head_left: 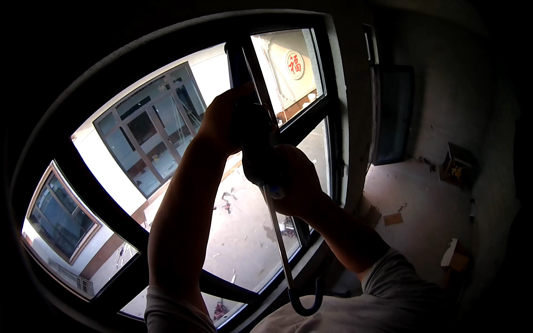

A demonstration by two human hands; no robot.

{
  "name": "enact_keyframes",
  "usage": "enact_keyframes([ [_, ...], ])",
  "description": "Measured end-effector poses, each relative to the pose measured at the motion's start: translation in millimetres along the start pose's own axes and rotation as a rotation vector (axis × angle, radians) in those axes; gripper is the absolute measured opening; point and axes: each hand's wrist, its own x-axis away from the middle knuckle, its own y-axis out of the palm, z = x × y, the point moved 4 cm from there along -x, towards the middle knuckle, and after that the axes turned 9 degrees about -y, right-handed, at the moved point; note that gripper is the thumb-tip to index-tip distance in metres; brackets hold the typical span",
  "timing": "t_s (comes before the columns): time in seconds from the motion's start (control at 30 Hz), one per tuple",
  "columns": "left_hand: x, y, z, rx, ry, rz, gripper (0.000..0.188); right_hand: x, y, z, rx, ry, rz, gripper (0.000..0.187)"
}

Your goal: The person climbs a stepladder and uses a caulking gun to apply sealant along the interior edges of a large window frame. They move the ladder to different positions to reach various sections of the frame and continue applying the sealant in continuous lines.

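A caulking gun, seen mostly in silhouette, points up and away from me against the dark window frame (pixel 302 129). Its long metal rod (pixel 279 238) runs back toward my chest and ends in a dark hook (pixel 307 311) near my shirt. Higher up, my left hand (pixel 225 119) is closed around the front part of the gun, close to the upright bar of the window. My right hand (pixel 300 176) grips the body below it, around the handle. Deep shadow hides most of the fingers and the gun's nozzle.
Through the window panes show a courtyard floor (pixel 244 238) with scattered debris, glazed doors (pixel 155 130) and a round red-and-white wall emblem (pixel 295 65). To the right stand an open dark casement (pixel 393 116), a dark box (pixel 456 165) and a cardboard piece (pixel 393 219) on the floor.
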Motion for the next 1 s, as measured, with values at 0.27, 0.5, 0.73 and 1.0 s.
enact_keyframes([
  [0.27,7,-10,-29,0.030,-0.051,-0.021,0.041,28,7,-10,-0.082,0.142,-0.023,0.031],
  [0.5,-8,-45,-86,0.109,-0.147,-0.166,0.036,87,29,-17,-0.109,0.266,-0.042,0.027],
  [0.73,9,-75,-149,0.092,-0.304,-0.037,0.049,147,51,-39,-0.067,0.348,-0.073,0.027],
  [1.0,15,-107,-235,-0.090,-0.406,0.144,0.040,229,77,-59,-0.021,0.335,-0.078,0.031],
])
